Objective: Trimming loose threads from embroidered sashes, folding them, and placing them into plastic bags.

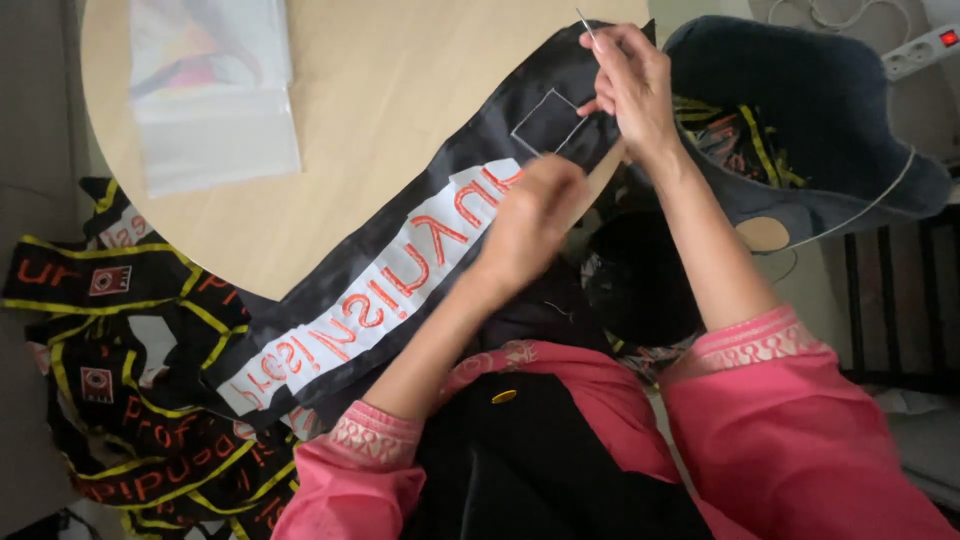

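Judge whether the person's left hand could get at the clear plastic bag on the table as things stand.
Probably yes: the left hand rests on the black sash, and bare tabletop lies between it and the clear plastic bag.

The black sash is glossy satin-like cloth with a matt white panel and orange stitched-looking lettering. The needle in the right hand is thin bright metal. The round worktop is pale smooth wood-look, matt. A clear plastic bag on it shines faintly. The pink sleeves are soft matt cloth with woven trim at the cuffs.
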